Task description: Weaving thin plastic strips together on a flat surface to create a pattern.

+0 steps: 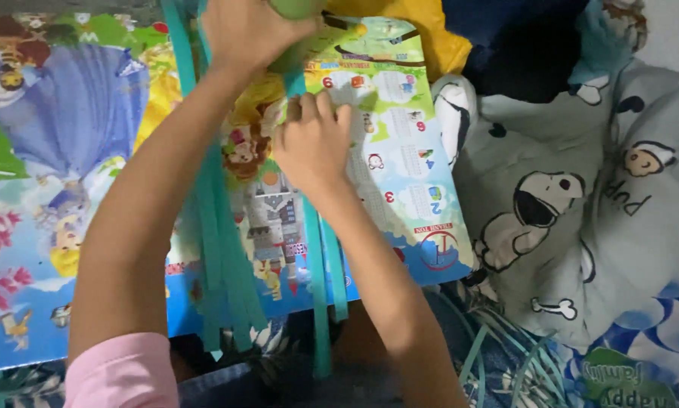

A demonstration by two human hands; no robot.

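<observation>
Near the frame's middle: teal paper strips (222,249) are hanging down over a colourful cartoon mat (67,151).
Look: long, thin, flat, plain teal.
Axis: strips are running top to bottom, loose ends pointing toward the lower edge.
Left hand (245,30): closing around the strips' upper ends at top centre.
Right hand (313,140): fingers curling, pinching a second bunch of strips (320,302).
Right side: grey cartoon-dog blanket (581,211) is lying crumpled.

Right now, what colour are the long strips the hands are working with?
Teal green. The strips hang in bunches under the left hand and right hand; the head view shows them best.
</observation>
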